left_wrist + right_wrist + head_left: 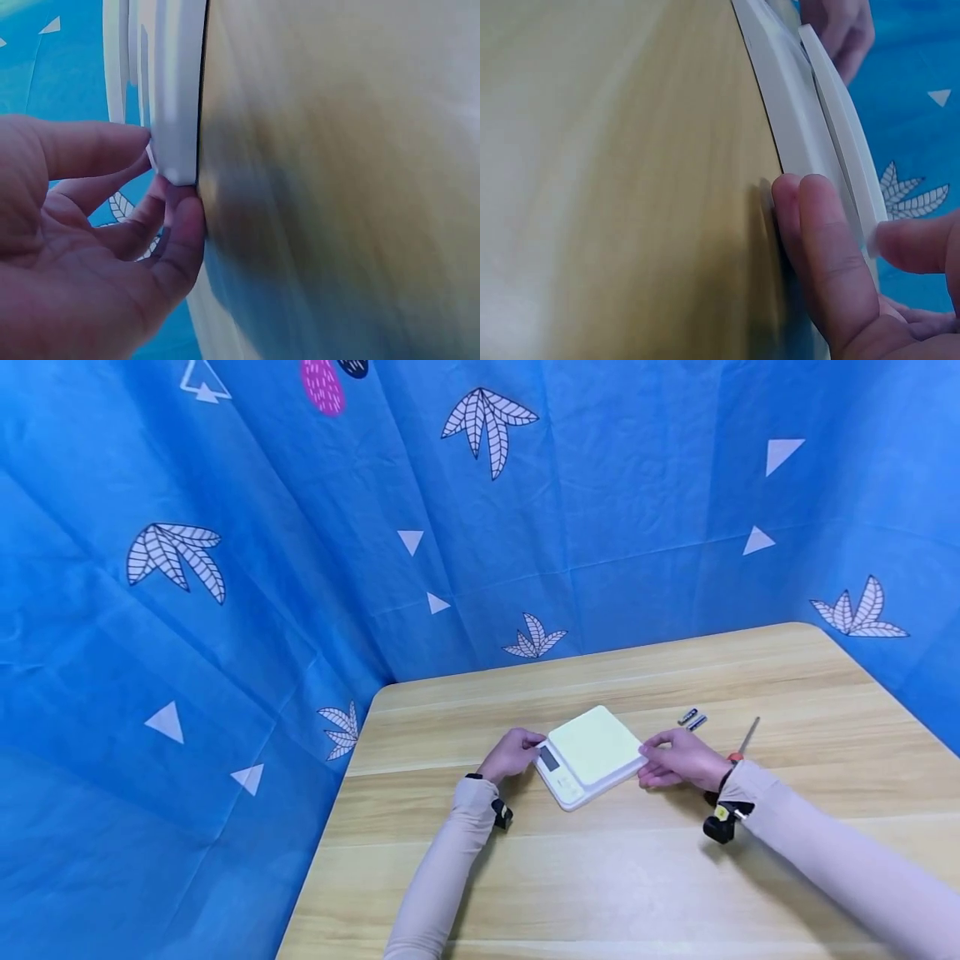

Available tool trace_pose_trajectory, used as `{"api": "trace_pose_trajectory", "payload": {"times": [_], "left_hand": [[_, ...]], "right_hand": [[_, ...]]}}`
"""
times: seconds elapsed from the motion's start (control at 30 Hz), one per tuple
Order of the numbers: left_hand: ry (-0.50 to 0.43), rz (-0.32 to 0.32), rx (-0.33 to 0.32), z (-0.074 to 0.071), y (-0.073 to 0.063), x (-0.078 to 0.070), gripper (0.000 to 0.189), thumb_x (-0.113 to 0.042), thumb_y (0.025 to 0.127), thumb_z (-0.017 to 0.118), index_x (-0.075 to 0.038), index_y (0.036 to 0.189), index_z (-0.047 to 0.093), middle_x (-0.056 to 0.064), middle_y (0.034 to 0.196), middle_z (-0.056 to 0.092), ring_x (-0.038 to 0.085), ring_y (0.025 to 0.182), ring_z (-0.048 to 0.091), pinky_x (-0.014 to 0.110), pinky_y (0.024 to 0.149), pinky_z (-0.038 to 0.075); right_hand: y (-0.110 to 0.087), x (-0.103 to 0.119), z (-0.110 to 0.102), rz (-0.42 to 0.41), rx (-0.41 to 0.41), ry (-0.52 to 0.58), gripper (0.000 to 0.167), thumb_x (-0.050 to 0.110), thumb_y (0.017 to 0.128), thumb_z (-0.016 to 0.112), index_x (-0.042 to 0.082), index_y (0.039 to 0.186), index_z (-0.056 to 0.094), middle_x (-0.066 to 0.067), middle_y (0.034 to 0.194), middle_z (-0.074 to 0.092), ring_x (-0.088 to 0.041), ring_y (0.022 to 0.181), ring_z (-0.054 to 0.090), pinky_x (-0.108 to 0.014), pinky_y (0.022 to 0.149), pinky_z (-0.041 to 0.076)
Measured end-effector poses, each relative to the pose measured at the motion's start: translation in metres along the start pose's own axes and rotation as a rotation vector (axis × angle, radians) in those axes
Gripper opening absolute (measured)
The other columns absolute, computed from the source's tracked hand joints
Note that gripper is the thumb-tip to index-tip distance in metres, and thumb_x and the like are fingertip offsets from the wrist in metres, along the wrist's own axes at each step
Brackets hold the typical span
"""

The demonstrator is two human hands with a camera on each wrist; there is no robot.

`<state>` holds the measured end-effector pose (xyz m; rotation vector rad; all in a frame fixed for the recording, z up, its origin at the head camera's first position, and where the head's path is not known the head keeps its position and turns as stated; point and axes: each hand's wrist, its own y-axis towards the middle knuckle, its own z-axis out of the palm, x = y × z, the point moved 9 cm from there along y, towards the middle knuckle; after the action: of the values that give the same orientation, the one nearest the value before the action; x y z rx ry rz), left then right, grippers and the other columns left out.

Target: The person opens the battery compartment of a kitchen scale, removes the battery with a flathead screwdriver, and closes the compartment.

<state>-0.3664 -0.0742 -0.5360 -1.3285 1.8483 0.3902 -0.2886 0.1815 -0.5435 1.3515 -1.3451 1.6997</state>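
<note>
A white digital kitchen scale [596,747] lies face up on the wooden table, turned at an angle, its dark display [549,758] toward the left. At its left end my left hand [512,754] grips the corner; in the left wrist view the thumb is at the upper edge of the scale [176,90] and curled fingertips are at its lower edge. My right hand [681,760] holds the opposite corner. Seen from the right wrist, the thumb touches the weighing plate's rim [847,135] while two fingers [829,240] lie against the side of the base.
Two small batteries, one nearer battery [697,722] and one farther battery [687,716], lie beyond my right hand. A screwdriver [748,735] lies partly hidden behind the right wrist. Blue patterned curtain [637,527] hangs behind the wooden table [600,893].
</note>
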Motion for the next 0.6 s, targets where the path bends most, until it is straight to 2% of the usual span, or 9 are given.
{"api": "trace_pose_trajectory", "payload": {"times": [0.2, 0.3, 0.43, 0.6], "left_hand": [[-0.006, 0.020, 0.005, 0.000, -0.014, -0.001, 0.031, -0.005, 0.098, 0.066, 0.001, 0.128, 0.071, 0.018, 0.120, 0.074, 0.016, 0.089, 0.062, 0.019, 0.066, 0.049], [0.001, 0.031, 0.020, 0.002, -0.021, -0.003, 0.031, -0.005, 0.096, 0.068, 0.002, 0.126, 0.071, 0.018, 0.114, 0.075, 0.016, 0.090, 0.064, 0.019, 0.068, 0.051], [0.015, 0.049, 0.050, 0.008, -0.029, -0.009, 0.030, -0.005, 0.095, 0.069, 0.003, 0.124, 0.072, 0.015, 0.103, 0.074, 0.012, 0.080, 0.060, 0.018, 0.062, 0.049], [0.045, 0.060, 0.094, 0.018, -0.038, -0.016, 0.020, -0.006, 0.094, 0.071, 0.001, 0.112, 0.074, 0.005, 0.082, 0.061, 0.009, 0.063, 0.050, 0.018, 0.049, 0.043]], "right_hand": [[0.013, 0.004, -0.010, 0.020, -0.033, -0.037, 0.049, 0.011, 0.109, 0.047, -0.024, 0.142, 0.034, -0.024, 0.095, 0.073, -0.020, 0.079, 0.076, -0.034, 0.080, 0.067], [0.019, 0.007, -0.015, 0.036, -0.047, -0.071, 0.049, 0.011, 0.109, 0.047, -0.023, 0.143, 0.034, -0.023, 0.095, 0.073, -0.018, 0.078, 0.075, -0.034, 0.080, 0.067], [0.027, 0.011, -0.021, 0.051, -0.055, -0.128, 0.051, 0.012, 0.109, 0.049, -0.023, 0.144, 0.034, -0.022, 0.093, 0.072, -0.017, 0.075, 0.074, -0.034, 0.078, 0.068], [0.038, 0.013, -0.028, 0.054, -0.047, -0.176, 0.053, 0.014, 0.109, 0.050, -0.022, 0.145, 0.035, -0.020, 0.091, 0.073, -0.017, 0.073, 0.073, -0.033, 0.074, 0.068]]}}
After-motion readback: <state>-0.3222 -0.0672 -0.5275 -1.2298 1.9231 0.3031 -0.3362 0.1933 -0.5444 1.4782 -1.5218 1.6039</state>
